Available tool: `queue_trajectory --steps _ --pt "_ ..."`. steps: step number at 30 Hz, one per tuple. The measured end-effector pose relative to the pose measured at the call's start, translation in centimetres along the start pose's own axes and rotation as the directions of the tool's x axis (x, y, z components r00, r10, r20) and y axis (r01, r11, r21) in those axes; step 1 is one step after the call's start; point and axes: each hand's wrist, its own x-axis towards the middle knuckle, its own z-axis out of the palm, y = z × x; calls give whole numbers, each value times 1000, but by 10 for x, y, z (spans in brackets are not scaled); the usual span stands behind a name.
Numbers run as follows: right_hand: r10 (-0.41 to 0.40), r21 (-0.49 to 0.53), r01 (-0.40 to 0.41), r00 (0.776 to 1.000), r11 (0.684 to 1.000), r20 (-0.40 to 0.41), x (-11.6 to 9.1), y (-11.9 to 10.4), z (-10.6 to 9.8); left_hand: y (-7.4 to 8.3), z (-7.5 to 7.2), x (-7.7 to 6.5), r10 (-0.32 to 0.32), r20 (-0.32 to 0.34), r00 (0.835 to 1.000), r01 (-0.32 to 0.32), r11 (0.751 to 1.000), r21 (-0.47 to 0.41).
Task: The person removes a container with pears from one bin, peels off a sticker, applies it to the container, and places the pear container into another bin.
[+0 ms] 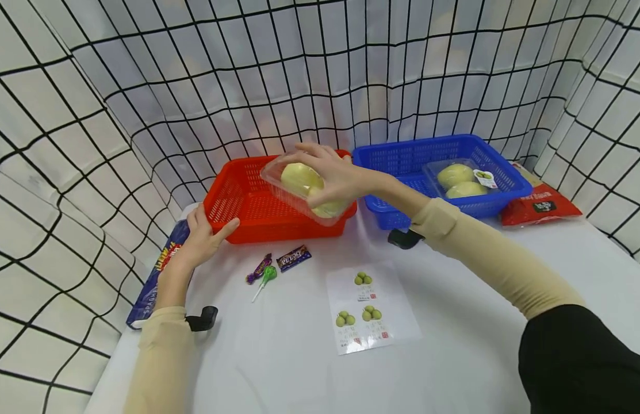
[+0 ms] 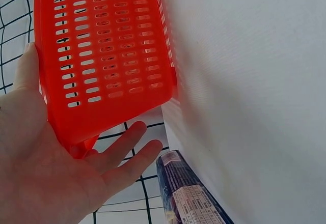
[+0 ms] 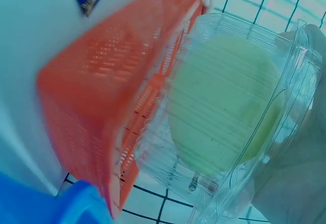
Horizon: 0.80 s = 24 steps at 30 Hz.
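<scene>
Head: the right hand's (image 1: 336, 174) fingers hold a fruit box (image 1: 298, 179) over the red basket (image 1: 270, 231); sweets (image 1: 269, 272) lie in front, the blue basket (image 1: 383, 210) just beside; left wrist: the left hand's (image 2: 61, 175) fingers grip the red basket's corner, a pasta pack (image 2: 189, 191) near; right wrist: the red basket's rim beside the fruit box.

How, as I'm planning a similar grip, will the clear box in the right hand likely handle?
The clear box probably flexes if squeezed, since its transparent walls look thin. It may feel fairly heavy, as two large pale fruits sit inside. Its glossy plastic could be slippery.
</scene>
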Motion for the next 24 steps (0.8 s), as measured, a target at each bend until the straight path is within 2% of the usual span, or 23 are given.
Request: queue_trajectory --steps 7,12,19,24 --pt "-108 -16 109 994 994 28 -74 -18 14 -1 0 -2 10 -8 1000 -10 1000 -9" --pt "-129 26 128 990 991 58 -121 -26 31 0 3 -3 3 7 1000 -3 1000 -18" --pt "-135 63 129 986 990 99 -162 -27 48 -1 0 -4 7 -10 1000 -6 1000 15" --pt "-187 46 182 969 982 165 -188 -25 61 -1 2 -2 12 -6 1000 -12 1000 12"
